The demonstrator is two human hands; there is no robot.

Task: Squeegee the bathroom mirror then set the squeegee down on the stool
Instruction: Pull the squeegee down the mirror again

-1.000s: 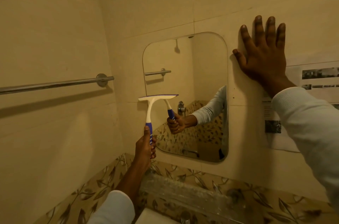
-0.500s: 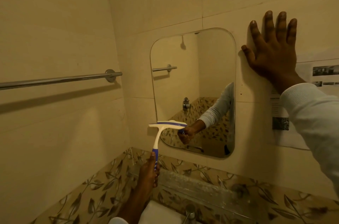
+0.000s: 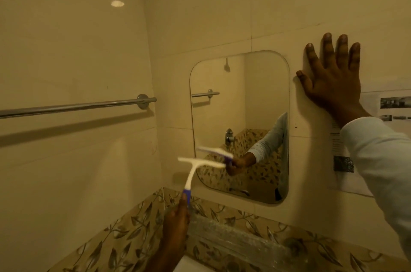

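**Squeegee low on the mirror, stool out of sight**

My left hand [image 3: 175,219] is wrapped round the blue end of the squeegee [image 3: 193,171], thumb up along the handle. Its white blade sits level at the lower left corner of the mirror [image 3: 240,98], half over the glass and half over the wall. The blade is blurred. A gap shows between it and its reflection, so I judge it is just off the glass, though I cannot be sure.

My right hand [image 3: 332,80] lies flat on the wall just beside the mirror's upper right edge, fingers spread, grasping nothing.

What worries me: I am holding the handle at its very tip, so the blade could tip and leave streaks. With the blade overhanging the mirror's edge, one end may skip. I am leaning on glossy tile, and that palm could slide. The stool is nowhere in view, so I would have to turn and look before setting the squeegee down.
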